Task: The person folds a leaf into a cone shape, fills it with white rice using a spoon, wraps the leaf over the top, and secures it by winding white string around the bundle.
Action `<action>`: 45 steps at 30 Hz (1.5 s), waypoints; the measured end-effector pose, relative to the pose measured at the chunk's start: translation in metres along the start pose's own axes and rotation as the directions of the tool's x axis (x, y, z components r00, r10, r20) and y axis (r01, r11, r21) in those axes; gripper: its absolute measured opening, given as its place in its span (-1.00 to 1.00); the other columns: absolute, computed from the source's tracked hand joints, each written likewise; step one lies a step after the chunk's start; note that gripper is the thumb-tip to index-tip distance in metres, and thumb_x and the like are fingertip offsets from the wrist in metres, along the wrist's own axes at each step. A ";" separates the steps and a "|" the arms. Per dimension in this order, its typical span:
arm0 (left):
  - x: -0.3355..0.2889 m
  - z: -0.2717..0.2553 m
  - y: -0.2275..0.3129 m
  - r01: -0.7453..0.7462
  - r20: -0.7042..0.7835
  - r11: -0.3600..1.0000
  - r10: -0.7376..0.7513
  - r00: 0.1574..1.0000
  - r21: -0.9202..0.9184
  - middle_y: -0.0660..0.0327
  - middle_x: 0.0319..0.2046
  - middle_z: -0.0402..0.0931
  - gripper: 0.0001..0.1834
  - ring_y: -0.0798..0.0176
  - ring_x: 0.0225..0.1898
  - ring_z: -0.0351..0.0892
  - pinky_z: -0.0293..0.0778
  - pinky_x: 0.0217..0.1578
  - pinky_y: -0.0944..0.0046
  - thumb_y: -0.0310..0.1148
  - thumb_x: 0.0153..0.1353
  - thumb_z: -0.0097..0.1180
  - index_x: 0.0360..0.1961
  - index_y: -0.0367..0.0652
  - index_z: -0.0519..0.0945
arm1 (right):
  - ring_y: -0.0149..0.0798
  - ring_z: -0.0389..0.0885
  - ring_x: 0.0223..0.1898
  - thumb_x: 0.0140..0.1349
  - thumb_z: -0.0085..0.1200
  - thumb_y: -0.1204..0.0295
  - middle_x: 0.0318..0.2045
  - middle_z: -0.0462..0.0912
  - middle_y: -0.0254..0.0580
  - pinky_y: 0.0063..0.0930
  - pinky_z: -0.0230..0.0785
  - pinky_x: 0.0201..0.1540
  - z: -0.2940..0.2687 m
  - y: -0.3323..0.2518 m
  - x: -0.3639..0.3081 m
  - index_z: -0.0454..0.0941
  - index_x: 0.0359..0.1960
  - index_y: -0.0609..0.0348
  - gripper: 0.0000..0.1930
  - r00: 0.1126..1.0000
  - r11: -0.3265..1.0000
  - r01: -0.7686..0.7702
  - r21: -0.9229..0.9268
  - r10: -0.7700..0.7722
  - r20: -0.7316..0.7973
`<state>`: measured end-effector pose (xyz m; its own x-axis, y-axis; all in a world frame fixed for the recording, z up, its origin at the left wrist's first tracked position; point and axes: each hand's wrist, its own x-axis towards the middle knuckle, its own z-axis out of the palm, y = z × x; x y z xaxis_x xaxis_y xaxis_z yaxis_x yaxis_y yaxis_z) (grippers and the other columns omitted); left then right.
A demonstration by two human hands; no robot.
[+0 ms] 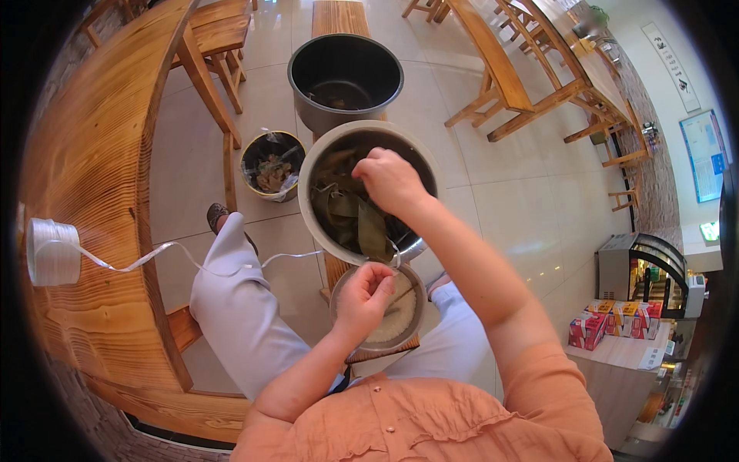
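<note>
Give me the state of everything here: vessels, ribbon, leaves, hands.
Ribbon spool: on the table, partly unwound.
Metal pot: uncovered.
Leaves: heaped inside it.
Dark cooking pot: uncovered, mostly empty.
Waste bin: open, holding brown scraps.
Rice bowl: uncovered, holding white grains.
Left hand: curled; hold unclear.
Right hand: curled; hold unclear.

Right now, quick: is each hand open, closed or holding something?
Left hand: curled above the rice; can't tell if it's holding anything.
Right hand: curled over the leaves; can't tell its hold either.
</note>
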<state>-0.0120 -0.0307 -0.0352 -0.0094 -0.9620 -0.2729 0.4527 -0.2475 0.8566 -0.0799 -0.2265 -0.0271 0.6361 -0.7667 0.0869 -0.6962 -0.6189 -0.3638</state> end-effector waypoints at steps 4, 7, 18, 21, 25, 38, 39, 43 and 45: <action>-0.001 -0.004 0.001 -0.004 0.011 1.000 0.004 1.000 0.007 0.38 -0.53 0.39 -0.92 0.59 -0.53 0.28 0.22 -0.52 0.57 -0.47 0.18 -0.02 -0.30 -0.20 0.40 | -0.06 0.49 -0.18 -0.05 0.07 0.43 -0.30 0.54 -0.13 -0.29 0.38 -0.15 0.039 -0.014 0.015 0.58 -0.42 0.10 -0.87 0.978 0.991 -0.131 0.006 0.128 0.163; -0.001 -0.007 0.004 -0.011 -0.005 0.999 0.011 1.000 0.031 0.38 -0.53 0.39 -0.92 0.58 -0.52 0.29 0.22 -0.51 0.56 -0.48 0.18 -0.03 -0.30 -0.21 0.40 | -0.04 0.53 -0.24 -0.06 0.07 0.46 -0.35 0.57 -0.09 -0.30 0.39 -0.17 0.047 -0.012 0.018 0.58 -0.41 0.13 -0.86 0.974 0.949 -0.219 0.227 0.200 0.104; -0.003 -0.002 -0.003 -0.008 0.064 1.000 0.009 0.998 -0.020 0.35 -0.46 0.39 -0.93 0.52 -0.41 0.38 0.34 -0.35 0.50 -0.52 0.16 -0.02 -0.31 -0.23 0.40 | -0.53 0.46 -0.43 0.10 0.02 0.48 -0.45 0.54 -0.36 -0.69 0.32 -0.34 -0.078 0.029 -0.015 0.55 -0.22 0.25 -0.79 0.895 0.591 -0.415 0.692 0.399 0.197; -0.003 -0.002 -0.005 -0.014 0.074 1.000 0.016 0.997 -0.019 0.34 -0.46 0.39 -0.93 0.52 -0.42 0.38 0.33 -0.35 0.50 -0.53 0.15 -0.02 -0.31 -0.23 0.40 | -0.57 0.42 -0.46 0.17 0.01 0.41 -0.47 0.52 -0.40 -0.70 0.30 -0.36 -0.105 0.026 -0.027 0.56 -0.26 0.21 -0.82 0.872 0.460 -0.397 0.794 0.460 0.169; -0.004 0.000 -0.007 -0.018 0.090 1.000 0.020 0.996 -0.020 0.35 -0.48 0.38 -0.93 0.53 -0.44 0.37 0.33 -0.35 0.51 -0.53 0.16 -0.03 -0.32 -0.24 0.40 | -0.62 0.38 -0.46 0.21 -0.01 0.35 -0.49 0.51 -0.44 -0.73 0.28 -0.37 -0.123 0.019 -0.036 0.57 -0.30 0.17 -0.82 0.861 0.337 -0.331 0.881 0.490 0.136; -0.002 0.031 0.032 -0.351 -0.035 0.936 0.352 0.936 0.018 0.24 -0.37 0.47 -0.94 0.46 -0.45 0.45 0.34 -0.47 0.51 -0.53 0.24 -0.14 -0.26 -0.21 0.31 | -0.05 0.47 -0.42 0.03 0.01 0.56 -0.52 0.48 -0.10 -0.30 0.34 -0.36 -0.073 -0.062 -0.146 0.52 -0.35 0.14 -0.86 0.979 0.985 0.104 0.138 -0.077 -0.187; 0.000 0.028 0.025 -0.355 -0.015 0.933 0.357 0.934 0.062 0.24 -0.39 0.47 -0.95 0.46 -0.46 0.46 0.33 -0.48 0.51 -0.52 0.24 -0.13 -0.28 -0.21 0.31 | -0.06 0.46 -0.43 0.02 0.01 0.57 -0.53 0.47 -0.12 -0.28 0.33 -0.37 -0.075 -0.068 -0.151 0.51 -0.37 0.15 -0.87 0.973 0.984 0.121 0.132 -0.091 -0.212; -0.009 0.031 0.027 -0.274 0.015 0.956 0.274 0.962 0.104 0.27 -0.49 0.44 -0.97 0.49 -0.51 0.42 0.31 -0.51 0.54 -0.52 0.22 -0.10 -0.32 -0.21 0.34 | -0.12 0.47 -0.48 -0.04 0.08 0.58 -0.56 0.47 -0.15 -0.36 0.32 -0.43 -0.088 -0.073 -0.173 0.49 -0.44 0.21 -0.90 0.954 0.908 -0.053 0.415 0.169 -0.247; -0.016 0.033 0.028 -0.216 0.014 0.973 0.216 0.976 0.084 0.30 -0.53 0.42 -0.96 0.52 -0.54 0.38 0.31 -0.51 0.55 -0.51 0.20 -0.06 -0.34 -0.22 0.36 | -0.28 0.49 -0.47 0.00 0.09 0.58 -0.51 0.50 -0.21 -0.49 0.35 -0.39 -0.096 -0.074 -0.183 0.50 -0.40 0.23 -0.90 0.954 0.871 -0.110 0.478 0.227 -0.194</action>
<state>-0.0290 -0.0257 0.0076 0.0758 -0.9943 -0.0752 0.3674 -0.0423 0.9291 -0.1766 -0.0570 0.0733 0.3845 -0.9054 0.1800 -0.5177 -0.3729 -0.7700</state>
